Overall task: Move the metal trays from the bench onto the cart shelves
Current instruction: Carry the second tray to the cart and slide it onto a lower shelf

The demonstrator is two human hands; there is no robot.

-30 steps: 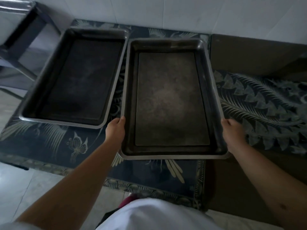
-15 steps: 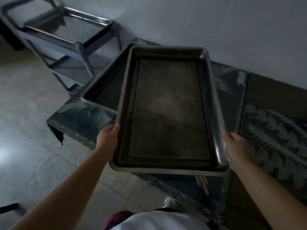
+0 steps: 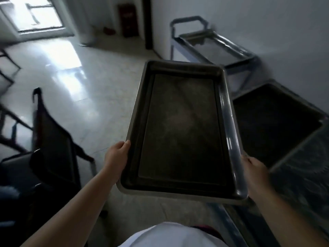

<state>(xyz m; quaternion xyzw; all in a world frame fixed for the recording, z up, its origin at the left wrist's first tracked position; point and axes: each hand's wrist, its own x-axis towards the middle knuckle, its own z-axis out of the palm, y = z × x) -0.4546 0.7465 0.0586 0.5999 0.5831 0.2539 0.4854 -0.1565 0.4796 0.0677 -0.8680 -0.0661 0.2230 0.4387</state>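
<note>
The person holds a metal tray (image 3: 181, 129) in the air over the floor (image 3: 85, 97), its long side pointing away toward the cart (image 3: 211, 49). The left hand (image 3: 115, 157) and right hand (image 3: 256, 173) grip its near corners. A second tray (image 3: 277, 122) lies on the bench (image 3: 302, 175), right of the held one.

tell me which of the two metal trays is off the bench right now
The tray held between the left hand and right hand. The other tray lies on the patterned bench.
</note>
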